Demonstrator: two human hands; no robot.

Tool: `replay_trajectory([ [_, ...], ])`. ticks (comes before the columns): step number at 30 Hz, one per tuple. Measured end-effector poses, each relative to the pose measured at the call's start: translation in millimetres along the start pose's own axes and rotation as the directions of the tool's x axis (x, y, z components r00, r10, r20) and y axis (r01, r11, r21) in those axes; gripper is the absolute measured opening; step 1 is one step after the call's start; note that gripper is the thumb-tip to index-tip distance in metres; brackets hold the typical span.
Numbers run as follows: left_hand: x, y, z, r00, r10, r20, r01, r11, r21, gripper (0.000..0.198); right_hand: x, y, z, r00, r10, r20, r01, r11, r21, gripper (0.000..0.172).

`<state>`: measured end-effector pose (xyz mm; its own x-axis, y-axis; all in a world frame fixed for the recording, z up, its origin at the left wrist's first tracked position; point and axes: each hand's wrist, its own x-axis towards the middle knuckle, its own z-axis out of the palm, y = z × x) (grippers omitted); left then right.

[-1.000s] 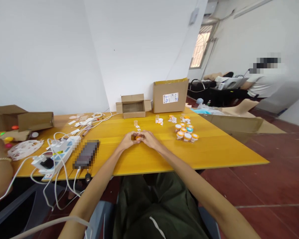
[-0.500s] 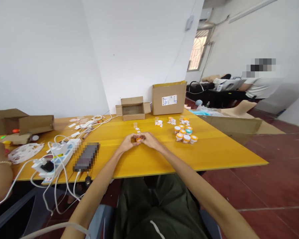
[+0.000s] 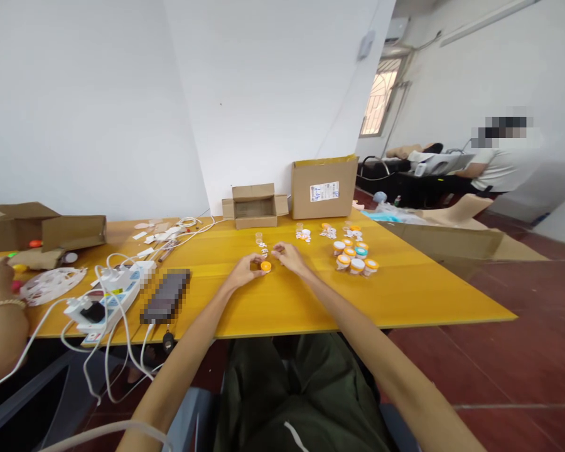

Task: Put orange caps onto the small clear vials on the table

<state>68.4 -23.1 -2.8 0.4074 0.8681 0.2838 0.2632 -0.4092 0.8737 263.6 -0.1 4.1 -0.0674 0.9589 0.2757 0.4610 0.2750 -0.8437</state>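
My left hand (image 3: 246, 271) is closed at the rim of a round orange lid (image 3: 266, 267), which sits low over the table. Just right of it, my right hand (image 3: 288, 255) hovers with curled fingers; anything between the fingertips is too small to make out. Behind the lid, small white pieces with dark marks (image 3: 263, 250) lie in a short line. A small clear jar (image 3: 258, 238) stands beyond them. To the right is a cluster of several jars with orange, white and teal lids (image 3: 356, 266).
More small pieces (image 3: 329, 233) lie in piles with jars and lids at the back. An open carton (image 3: 255, 221) and a larger box (image 3: 322, 207) stand against the wall. On the left are a phone (image 3: 166, 295), a power strip (image 3: 117, 301) with cables, and another person's hand (image 3: 0, 282).
My right hand has come away from the orange lid, a little to the right. My left hand stays at the lid, which is now more exposed.
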Motion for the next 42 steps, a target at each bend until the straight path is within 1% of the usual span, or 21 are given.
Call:
replay_trajectory([
  [5, -0.6, -1.1, 0.1, 1.0, -0.002, 0.015, 0.002, 1.0, 0.005, 0.039, 16.5, -13.1, 8.3, 0.997, 0.068, 0.029, -0.063, 0.987, -0.145, 0.007],
  [10, -1.8, 1.4, 0.6, 1.0, -0.017, 0.024, 0.016, 1.0, 0.026, 0.039, 24.3, -23.5, 19.1, 0.988, 0.084, 0.128, -0.06, 0.982, -0.181, 0.002],
  [11, -2.1, 2.4, 0.4, 0.999, -0.022, 0.025, 0.021, 0.999, 0.033, 0.039, 25.2, -24.0, 20.4, 0.988, 0.092, 0.124, -0.069, 0.982, -0.176, 0.002],
  [13, -2.5, 4.5, -0.6, 0.999, -0.032, 0.028, 0.031, 0.998, 0.047, 0.042, 27.4, -23.0, 21.4, 0.991, 0.105, 0.079, -0.09, 0.981, -0.174, 0.005],
  [15, -3.3, 6.9, -2.7, 0.998, -0.045, 0.035, 0.043, 0.997, 0.065, 0.048, 31.1, -20.0, 20.6, 0.994, 0.11, 0.009, -0.106, 0.974, -0.199, 0.007],
  [17, -4.6, 9.1, -5.7, 0.997, -0.057, 0.043, 0.053, 0.995, 0.089, 0.058, 36.5, -16.4, 19.4, 0.994, 0.102, -0.031, -0.107, 0.964, -0.244, 0.008],
  [18, -5.3, 10.0, -7.4, 0.997, -0.06, 0.046, 0.055, 0.993, 0.103, 0.062, 39.6, -14.8, 19.2, 0.996, 0.089, -0.024, -0.092, 0.958, -0.272, 0.008],
  [20, -7.0, 10.9, -10.6, 0.997, -0.06, 0.048, 0.053, 0.99, 0.127, 0.069, 45.5, -12.7, 20.0, 0.998, 0.057, 0.035, -0.042, 0.946, -0.323, 0.008],
  [23, -9.0, 10.5, -14.1, 0.998, -0.042, 0.049, 0.033, 0.986, 0.162, 0.072, 51.0, -13.1, 23.6, 0.992, 0.04, 0.117, 0.004, 0.935, -0.355, 0.006],
  [27, -10.1, 8.0, -14.9, 0.999, 0.001, 0.052, -0.012, 0.976, 0.218, 0.075, 50.4, -18.1, 27.1, 0.989, 0.047, 0.142, 0.008, 0.932, -0.362, 0.007],
  [33, -11.0, 8.3, -11.5, 0.996, 0.059, 0.072, -0.082, 0.926, 0.369, 0.09, 43.8, -25.5, 26.5, 0.984, 0.036, 0.173, 0.029, 0.933, -0.359, 0.004],
  [37, -12.5, 12.0, -11.1, 0.994, 0.036, 0.101, -0.079, 0.881, 0.467, 0.094, 40.3, -26.8, 24.6, 0.982, 0.023, 0.188, 0.046, 0.935, -0.351, 0.006],
  [42, -13.8, 15.3, -12.0, 0.995, -0.014, 0.1, -0.04, 0.855, 0.518, 0.097, 39.2, -25.8, 26.0, 0.985, 0.022, 0.168, 0.036, 0.942, -0.333, 0.008],
])
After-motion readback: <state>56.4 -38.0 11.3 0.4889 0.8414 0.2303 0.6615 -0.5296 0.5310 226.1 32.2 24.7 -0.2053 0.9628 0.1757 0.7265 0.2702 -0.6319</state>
